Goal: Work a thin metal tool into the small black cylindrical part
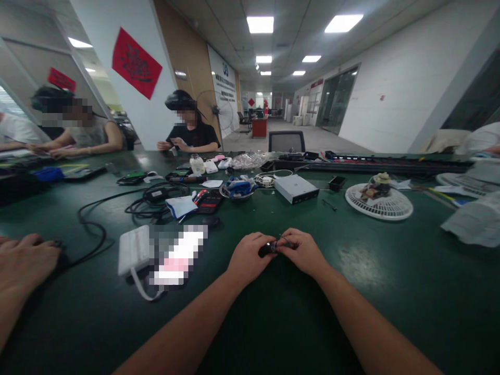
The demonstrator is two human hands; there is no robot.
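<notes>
Just above the green tabletop [289,317], my left hand [249,256] is closed around a small black cylindrical object [267,249] with a shiny end. My right hand [300,251] touches that shiny end from the right, its fingers pinched together. A thin dark wire or strip shows at the right fingertips; what exactly the right fingers hold is too small to tell. Left of my hands lies a phone-like bright screen, blurred out, beside a white power bank [135,251] with a white cable.
Another person's hand [29,260] rests at the far left near black cables [102,229]. Beyond my hands are a black mouse [211,221], a bowl [237,194] with blue items, a metal drive box [296,188] and a white fan grille [378,203]. Two people sit opposite.
</notes>
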